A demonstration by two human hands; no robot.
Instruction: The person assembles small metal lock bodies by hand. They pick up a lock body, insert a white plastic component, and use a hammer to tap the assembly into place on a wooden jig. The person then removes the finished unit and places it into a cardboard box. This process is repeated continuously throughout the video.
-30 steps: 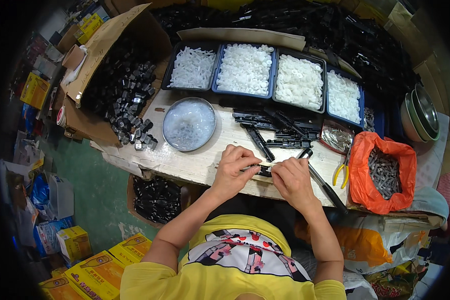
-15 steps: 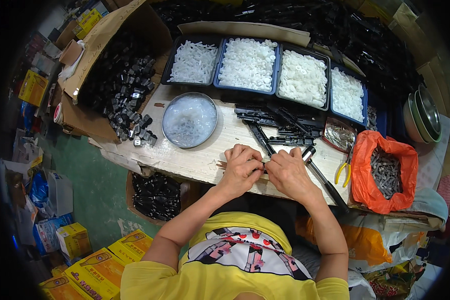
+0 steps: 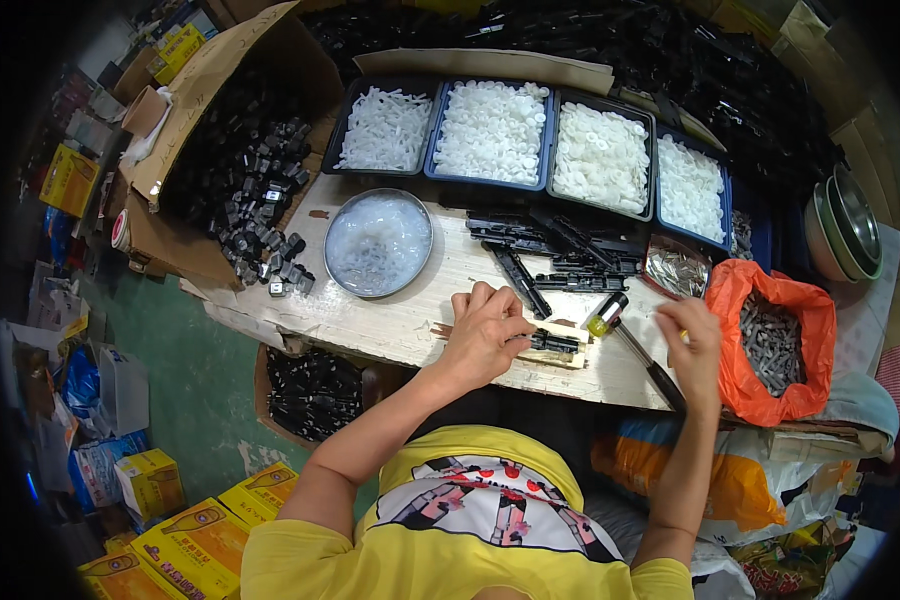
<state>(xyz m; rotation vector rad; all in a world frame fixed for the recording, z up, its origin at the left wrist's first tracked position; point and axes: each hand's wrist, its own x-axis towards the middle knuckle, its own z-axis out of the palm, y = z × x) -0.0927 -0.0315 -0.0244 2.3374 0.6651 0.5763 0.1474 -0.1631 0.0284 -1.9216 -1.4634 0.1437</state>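
Observation:
My left hand (image 3: 485, 335) rests on the wooden bench (image 3: 390, 320) and pins down a small black plastic part (image 3: 560, 345) lying on a thin wood strip. My right hand (image 3: 695, 335) is raised to the right, close to the orange bag (image 3: 735, 300) of grey metal pieces, fingers curled. A bit of yellow shows at its palm; whether it holds anything is unclear. A small mallet (image 3: 607, 316) with a dark handle lies between the two hands.
Several long black parts (image 3: 540, 250) lie behind the hands, with a foil tray (image 3: 675, 270) of small metal bits. A round bowl (image 3: 378, 243) sits left. Blue trays (image 3: 490, 183) of white parts line the back. A cardboard box (image 3: 220, 90) of black parts stands left.
My right hand has left the black part and swung right toward the orange bag. My left hand stays on the part. The mallet is now uncovered between the hands.

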